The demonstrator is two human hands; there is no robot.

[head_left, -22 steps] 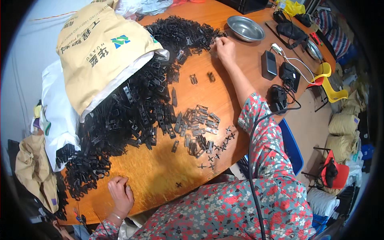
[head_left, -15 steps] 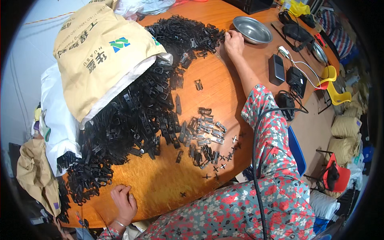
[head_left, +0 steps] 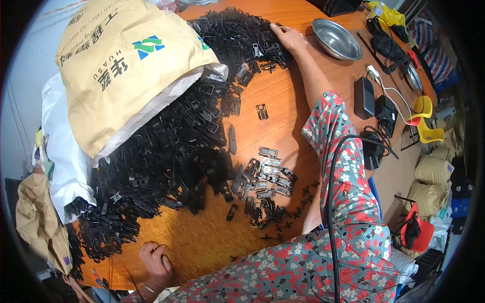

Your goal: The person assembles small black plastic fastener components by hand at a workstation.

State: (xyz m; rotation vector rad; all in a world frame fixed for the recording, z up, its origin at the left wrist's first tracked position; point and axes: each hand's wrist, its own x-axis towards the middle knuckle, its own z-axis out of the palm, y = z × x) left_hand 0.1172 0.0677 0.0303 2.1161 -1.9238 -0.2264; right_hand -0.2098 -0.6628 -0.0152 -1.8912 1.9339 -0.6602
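A large heap of black plastic clips (head_left: 151, 171) spreads over the left and far side of the wooden table (head_left: 197, 242). My right hand (head_left: 292, 39) is stretched out to the heap's far right end, fingers extended and fingertips against the parts. I make out no piece in its grasp. My left hand (head_left: 155, 260) rests near the table's front edge, loosely bent, thumb apart from the fingers, holding nothing. Between the hands lies a small group of clips (head_left: 268, 177), with tiny black cross-shaped pieces (head_left: 288, 214) beside it. One clip (head_left: 261, 111) sits alone farther back.
A tan woven sack (head_left: 136, 76) lies over the heap. Right of my right hand stands a round metal bowl (head_left: 337, 39). A black box-shaped device (head_left: 364, 97), cables and a white plug (head_left: 373, 72) lie farther right. A black cable (head_left: 329, 217) hangs across my right sleeve.
The view has shifted a little. My right hand has moved along the heap's right end, and its fingers now reach out straighter. My left hand stays near the front edge.
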